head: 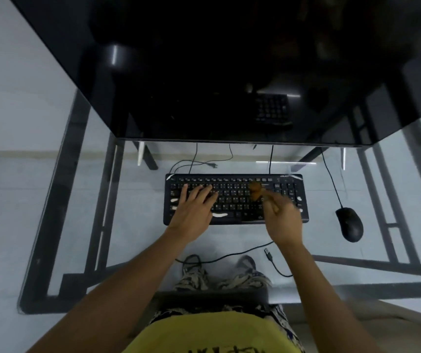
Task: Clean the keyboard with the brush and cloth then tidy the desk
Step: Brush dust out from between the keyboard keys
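A black keyboard (240, 197) lies on the glass desk (138, 240) in front of me. My left hand (194, 212) rests flat on its left half, fingers spread over the keys. My right hand (282, 220) grips the wooden handle of a small brush (256, 192). The brush's brown bristles touch the keys right of the middle. The right hand and the brush are blurred by motion. No cloth is in view.
A black mouse (350, 224) sits to the right of the keyboard with its cable running back. A large dark monitor (217, 72) stands behind the keyboard. A loose USB cable (268, 253) lies near the desk's front edge. Beneath the glass are my knees and shoes.
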A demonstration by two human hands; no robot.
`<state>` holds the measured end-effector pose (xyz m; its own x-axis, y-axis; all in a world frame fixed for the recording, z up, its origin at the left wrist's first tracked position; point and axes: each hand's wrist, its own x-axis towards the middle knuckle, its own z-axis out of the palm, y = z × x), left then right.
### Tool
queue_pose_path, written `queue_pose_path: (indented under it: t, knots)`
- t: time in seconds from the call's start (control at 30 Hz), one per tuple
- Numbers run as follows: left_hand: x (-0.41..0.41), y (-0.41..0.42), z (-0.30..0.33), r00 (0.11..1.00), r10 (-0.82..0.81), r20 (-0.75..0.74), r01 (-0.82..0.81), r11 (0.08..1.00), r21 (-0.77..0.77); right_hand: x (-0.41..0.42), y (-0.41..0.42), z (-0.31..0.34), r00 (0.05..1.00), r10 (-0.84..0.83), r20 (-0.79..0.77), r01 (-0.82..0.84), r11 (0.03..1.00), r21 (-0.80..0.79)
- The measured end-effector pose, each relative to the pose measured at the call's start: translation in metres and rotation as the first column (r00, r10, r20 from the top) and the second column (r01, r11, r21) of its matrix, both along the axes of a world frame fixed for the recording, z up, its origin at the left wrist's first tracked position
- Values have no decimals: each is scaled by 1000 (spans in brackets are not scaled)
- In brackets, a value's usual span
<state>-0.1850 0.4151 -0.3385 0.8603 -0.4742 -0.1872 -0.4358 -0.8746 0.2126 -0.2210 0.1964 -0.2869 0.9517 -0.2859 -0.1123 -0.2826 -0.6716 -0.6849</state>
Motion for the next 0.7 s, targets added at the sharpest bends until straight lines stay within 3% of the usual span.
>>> queue_pose_path:
  t: [0.07,0.13,0.2,0.27,0.3,0.4,0.53,0.7]
  knots:
    - [0,0,-1,1000,-1,17,1,1000,-8,3,-7,-3,999,7,44,-3,997,-78]
    - [0,0,-2,999,-6,43,6,1000,0,1,-11,-3,980,196,-20,-193,976,103]
    - [1,-2,-2,999,4,45,-4,1000,15,-2,-23,-1,992,122,-41,-115,983,143]
    - [3,-7,-1,998,28,58,-29,999,23,-7,-42,-1,995,-80,57,79,997,9]
    - [4,-11,1,997,38,65,-40,999,28,-9,-48,0,993,-84,83,86,996,-21]
    - [8,-30,6,997,34,69,-36,999,40,-15,-58,-1,995,97,6,-98,994,43]
    - [19,-75,14,994,20,108,-20,1000,-4,-9,-94,5,984,-61,168,73,995,-65]
    - [30,-157,25,982,-4,187,23,995,-98,-17,-156,14,954,177,243,-107,955,-276]
